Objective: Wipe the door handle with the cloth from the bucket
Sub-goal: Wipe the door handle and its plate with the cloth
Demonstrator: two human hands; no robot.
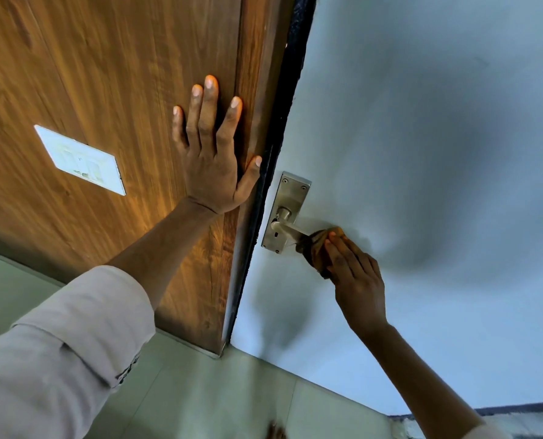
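Frame centre-left: left hand (211,153) lies flat, fingers spread, against the wooden panel (105,90). Centre-right: right hand (355,274) is clamped on the cloth (316,248), wrapped around the door handle (290,231) lever on the pale door (422,153).

Wood-grain panel (105,74) seen at left, brown, vertical grain. White rectangular switch plate (80,160) mounted on it, tilted in view. Dark strip (283,128) run along panel's right edge. Pale tiled floor (216,400) seen below. Blue-grey door face (438,122) at right, shadowed.
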